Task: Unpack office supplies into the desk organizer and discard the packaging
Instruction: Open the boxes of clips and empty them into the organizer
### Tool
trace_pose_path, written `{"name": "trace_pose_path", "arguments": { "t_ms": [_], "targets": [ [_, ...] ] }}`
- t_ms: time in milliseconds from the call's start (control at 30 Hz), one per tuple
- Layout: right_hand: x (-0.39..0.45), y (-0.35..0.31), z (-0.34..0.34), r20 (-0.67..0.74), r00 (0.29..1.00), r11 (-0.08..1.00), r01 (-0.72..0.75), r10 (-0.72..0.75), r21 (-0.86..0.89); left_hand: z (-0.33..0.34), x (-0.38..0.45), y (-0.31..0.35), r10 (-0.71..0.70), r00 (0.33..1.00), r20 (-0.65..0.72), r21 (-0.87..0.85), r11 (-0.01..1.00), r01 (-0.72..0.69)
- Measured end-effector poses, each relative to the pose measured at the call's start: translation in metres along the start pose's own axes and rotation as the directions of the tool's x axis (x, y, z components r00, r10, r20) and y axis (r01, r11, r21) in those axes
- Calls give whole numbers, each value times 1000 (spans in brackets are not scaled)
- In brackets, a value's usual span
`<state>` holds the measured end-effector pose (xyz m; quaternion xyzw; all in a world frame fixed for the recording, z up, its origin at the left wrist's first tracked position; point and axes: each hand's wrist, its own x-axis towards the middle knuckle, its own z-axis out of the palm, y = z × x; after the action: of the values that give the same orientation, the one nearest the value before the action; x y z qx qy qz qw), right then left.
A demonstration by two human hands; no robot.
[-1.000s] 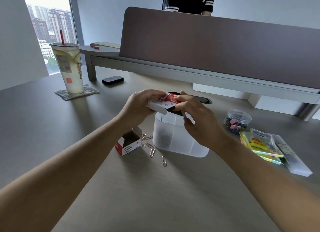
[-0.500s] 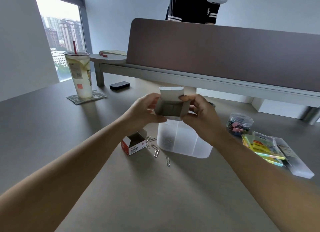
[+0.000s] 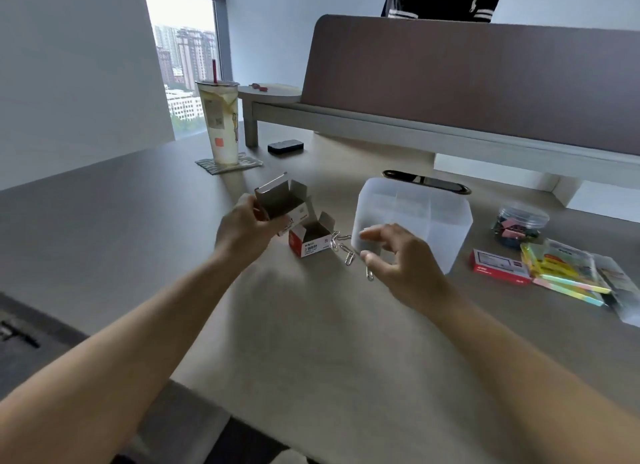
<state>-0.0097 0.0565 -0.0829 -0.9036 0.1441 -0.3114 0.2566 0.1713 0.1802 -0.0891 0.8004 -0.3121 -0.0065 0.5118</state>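
The left hand (image 3: 246, 226) grips an opened small cardboard box (image 3: 282, 200), flaps up and open end facing the camera, held above the desk (image 3: 311, 342) just left of a second open red-and-white box (image 3: 311, 240) that lies on the desk surface. The right hand (image 3: 401, 259) holds nothing; its fingers (image 3: 372, 235) are loosely spread, hovering just in front of the near left corner of the translucent desk organizer (image 3: 415, 214). Loose paper clips (image 3: 346, 250) lie on the desk between the second box and the organizer, one of them just beside the right thumb. The organizer stands upright at centre; its internal dividers are visible through the walls. To its right lies a closed red box (image 3: 498, 266), and right of that a stack of coloured sticky notes (image 3: 561, 273). A clear jar of binder clips (image 3: 519, 226) stands farther back on the right. At far left a lidded drink cup (image 3: 220, 124) with a straw stands on a coaster (image 3: 228, 164).
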Motion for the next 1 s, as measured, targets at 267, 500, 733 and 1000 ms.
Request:
{"name": "trace_pose_path", "arguments": {
  "t_ms": [267, 500, 733, 1000],
  "targets": [
    [-5, 18, 22, 283, 955, 980, -31, 87, -197, -8, 10, -28, -196, 976, -93, 314, 925, 215],
    [2, 24, 32, 342, 937, 975, 3, 75, -221, 8, 13, -22, 91, 991, -100, 368, 928, -48],
    [9, 36, 31, 284, 950, 968, -58, 129, -244, 33, 15, -13, 316, 909, 272, 580, 700, -417],
    [21, 37, 36, 278, 956, 966, -21, 94, -256, 12, 17, -22, 457, 872, 173, 681, 585, -441]
  ]
}}
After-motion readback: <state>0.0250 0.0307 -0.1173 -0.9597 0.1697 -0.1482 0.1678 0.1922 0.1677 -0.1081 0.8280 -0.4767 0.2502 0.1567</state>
